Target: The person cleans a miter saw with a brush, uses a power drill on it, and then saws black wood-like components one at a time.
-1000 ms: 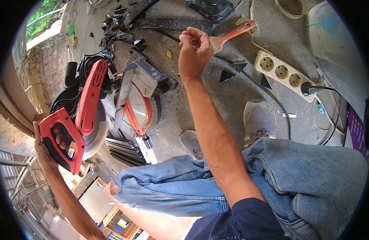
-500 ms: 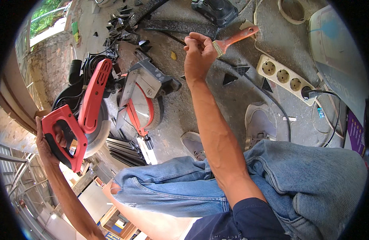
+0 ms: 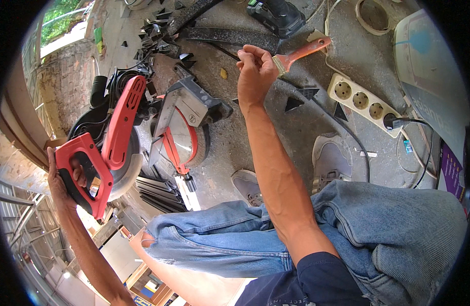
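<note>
Red saw stands at nine o'clock from the middle of the view, its round base on the side nearer the centre. Its looped handle, red with a black grip, is in the left hand, whose fingers come through the loop and wrap around the grip. Near twelve o'clock is the right hand, its fingers curled with the thumb close to them; I cannot tell whether they pinch anything. A paintbrush points its wooden handle toward two o'clock from that hand, with its bristle end just beside or behind it; contact is unclear. Black triangular scraps lie heaped on the floor at eleven o'clock. At two o'clock lies a white power strip, a black plug in its lowest socket, near a large bucket.
</note>
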A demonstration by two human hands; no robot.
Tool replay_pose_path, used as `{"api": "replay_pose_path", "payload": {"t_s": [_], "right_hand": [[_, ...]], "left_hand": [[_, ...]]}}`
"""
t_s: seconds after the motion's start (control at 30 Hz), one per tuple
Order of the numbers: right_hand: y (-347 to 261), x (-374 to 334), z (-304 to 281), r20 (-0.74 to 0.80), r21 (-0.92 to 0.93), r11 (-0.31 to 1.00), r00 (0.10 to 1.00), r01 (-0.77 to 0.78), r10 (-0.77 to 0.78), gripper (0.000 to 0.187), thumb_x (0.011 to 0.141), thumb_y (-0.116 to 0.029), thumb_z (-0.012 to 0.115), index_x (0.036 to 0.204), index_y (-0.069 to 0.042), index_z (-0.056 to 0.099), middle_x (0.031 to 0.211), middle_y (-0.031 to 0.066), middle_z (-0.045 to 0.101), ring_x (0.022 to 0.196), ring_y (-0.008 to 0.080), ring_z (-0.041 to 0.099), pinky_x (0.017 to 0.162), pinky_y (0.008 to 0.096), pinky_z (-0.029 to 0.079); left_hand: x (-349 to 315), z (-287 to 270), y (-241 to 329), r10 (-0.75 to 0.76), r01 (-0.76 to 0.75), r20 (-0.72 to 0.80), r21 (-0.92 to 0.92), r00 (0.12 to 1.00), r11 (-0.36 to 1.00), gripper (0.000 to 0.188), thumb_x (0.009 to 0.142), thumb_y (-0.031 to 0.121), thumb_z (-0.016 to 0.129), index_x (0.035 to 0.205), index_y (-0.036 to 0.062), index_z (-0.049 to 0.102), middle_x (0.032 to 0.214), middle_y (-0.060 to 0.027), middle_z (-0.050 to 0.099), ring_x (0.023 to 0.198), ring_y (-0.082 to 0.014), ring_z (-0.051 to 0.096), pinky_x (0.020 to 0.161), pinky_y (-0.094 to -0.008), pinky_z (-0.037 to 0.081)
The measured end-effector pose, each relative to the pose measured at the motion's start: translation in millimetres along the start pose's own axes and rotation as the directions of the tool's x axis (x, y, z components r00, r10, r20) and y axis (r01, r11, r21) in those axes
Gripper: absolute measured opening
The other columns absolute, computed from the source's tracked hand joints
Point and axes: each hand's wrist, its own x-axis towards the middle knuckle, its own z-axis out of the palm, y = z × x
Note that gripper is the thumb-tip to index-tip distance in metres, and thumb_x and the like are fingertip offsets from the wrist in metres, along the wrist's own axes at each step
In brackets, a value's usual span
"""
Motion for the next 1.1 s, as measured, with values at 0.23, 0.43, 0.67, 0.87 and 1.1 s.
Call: {"api": "replay_pose_path", "payload": {"t_s": [0.23, 0.43, 0.67, 0.87, 1.1], "right_hand": [[-6.0, -3.7, 1.0, -0.002, 0.013, 0.999, 0.999, -0.034, 0.035, 0.01, 0.084, -0.001, 0.066, 0.093, 0.0, 0.066, 0.078, 0.0021, 0.064, 0.066, 0.0081, 0.058, 0.06, 0.0226, 0.048], [-4.9, -1.3, -0.2, -0.011, 0.002, 0.999, 0.999, -0.037, 0.037, 0.009, 0.084, -0.002, 0.067, 0.093, 0.0, 0.066, 0.078, 0.0022, 0.064, 0.065, 0.0086, 0.058, 0.06, 0.0226, 0.048], [-6.1, -1.8, 0.5, -0.003, 0.017, 0.999, 0.999, -0.042, 0.042, 0.009, 0.084, -0.002, 0.067, 0.093, 0.0, 0.066, 0.078, 0.0021, 0.064, 0.064, 0.0081, 0.058, 0.059, 0.0217, 0.048], [-6.8, -0.9, -0.6, -0.014, 0.025, 0.997, 0.997, -0.073, 0.074, 0.01, 0.084, -0.003, 0.067, 0.094, 0.0, 0.066, 0.078, 0.0015, 0.064, 0.063, 0.0075, 0.057, 0.058, 0.0213, 0.047], [-6.2, -1.9, -1.1, 0.005, 0.008, 0.998, 0.998, -0.056, 0.056, 0.01, 0.084, -0.003, 0.066, 0.094, 0.001, 0.066, 0.078, 0.0013, 0.063, 0.063, 0.0076, 0.057, 0.058, 0.0215, 0.047]], "left_hand": [[1.0, -6.1, 1.8, -0.022, 0.022, -0.018, 0.013, 1.0, 1.0, 0.068, 0.096, 0.068, 0.042, 0.075, 0.0055, 0.061, 0.049, -0.0046, 0.047, 0.038, -0.0198, 0.047, 0.038, -0.0297, 0.041], [0.8, 0.1, 0.2, 0.009, -0.008, -0.024, 0.016, 1.0, 1.0, 0.065, 0.099, 0.064, 0.042, 0.073, 0.0067, 0.059, 0.048, -0.0027, 0.045, 0.036, -0.0166, 0.043, 0.036, -0.0274, 0.038], [0.9, -3.0, 0.5, 0.012, -0.012, -0.023, 0.013, 1.0, 1.0, 0.065, 0.099, 0.063, 0.041, 0.073, 0.0067, 0.058, 0.048, -0.0028, 0.045, 0.036, -0.0164, 0.043, 0.036, -0.0273, 0.039], [2.5, -3.5, -1.1, 0.009, -0.009, -0.028, 0.016, 1.0, 1.0, 0.064, 0.099, 0.064, 0.042, 0.074, 0.0072, 0.059, 0.048, -0.0026, 0.047, 0.036, -0.0159, 0.045, 0.036, -0.0267, 0.039], [0.9, -6.8, 1.2, -0.024, 0.024, 0.006, 0.011, 1.0, 1.0, 0.069, 0.095, 0.07, 0.041, 0.074, 0.0065, 0.06, 0.049, -0.0039, 0.048, 0.037, -0.0185, 0.047, 0.039, -0.0292, 0.041]]}}
